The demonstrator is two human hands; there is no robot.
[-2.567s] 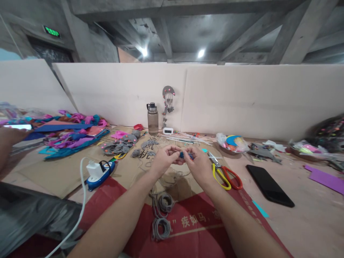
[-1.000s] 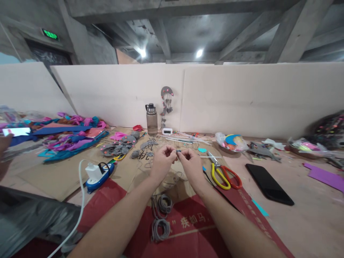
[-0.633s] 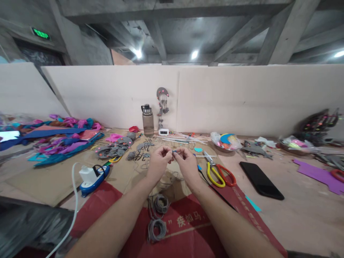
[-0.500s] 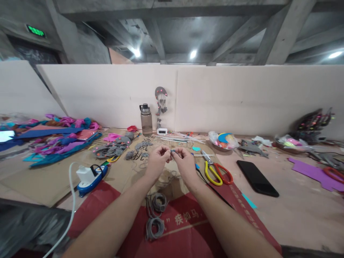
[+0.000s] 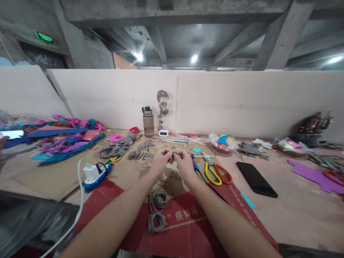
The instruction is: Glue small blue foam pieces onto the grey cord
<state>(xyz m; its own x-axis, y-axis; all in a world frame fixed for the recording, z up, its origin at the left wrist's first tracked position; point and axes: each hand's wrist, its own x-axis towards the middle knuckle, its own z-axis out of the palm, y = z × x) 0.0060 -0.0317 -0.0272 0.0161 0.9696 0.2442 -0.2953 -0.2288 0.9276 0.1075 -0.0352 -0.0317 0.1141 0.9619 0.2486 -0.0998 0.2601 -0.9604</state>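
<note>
My left hand (image 5: 160,162) and my right hand (image 5: 185,163) meet in front of me above the cardboard, fingertips pinched together. Between them sits a small blue piece (image 5: 174,153), too small to make out in detail. Thin grey cord (image 5: 172,175) hangs below the hands. Coils of grey cord (image 5: 156,210) lie on the red sheet (image 5: 193,229) between my forearms. Yellow and red scissors (image 5: 216,172) lie just to the right of my right hand.
A black phone (image 5: 256,174) lies right of the scissors. A blue power strip with a white charger (image 5: 95,172) sits at the left, its cable trailing toward me. A water bottle (image 5: 148,121), a small clock (image 5: 163,132), grey felt pieces (image 5: 115,148), coloured fabric (image 5: 67,134) and a purple sheet (image 5: 313,172) surround the workspace.
The blue piece showed larger between my fingers earlier; now only a small bit shows at the fingertips. My hands stayed pinched together, and my view swung slightly.
</note>
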